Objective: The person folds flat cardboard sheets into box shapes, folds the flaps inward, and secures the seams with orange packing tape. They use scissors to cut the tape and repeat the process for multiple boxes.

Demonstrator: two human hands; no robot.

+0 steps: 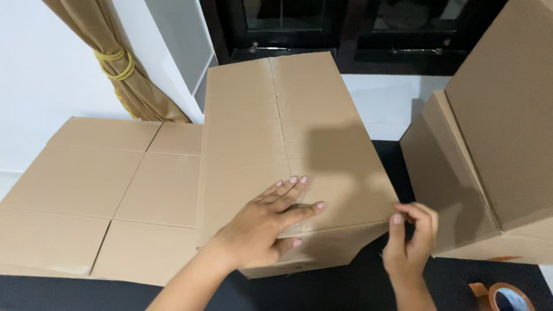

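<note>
Cardboard lies flat (98, 190) left of the left hand (268, 222), which spreads open, palm pressing the box (288, 132) top at its near edge. Right of it, the right hand (410, 239) pinches something thin at the box corner; what, I cannot tell. If the palm lifts, the flaps may spring apart. Tape roll (507, 298) sits lower right.

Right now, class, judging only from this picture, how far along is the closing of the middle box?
Done: the middle cardboard box has its two top flaps folded shut, meeting along a centre seam. In hand: the left hand presses the flaps flat while the right hand pinches at the box's near corner. Left: the seam shows no tape; the tape roll lies nearby.
</note>
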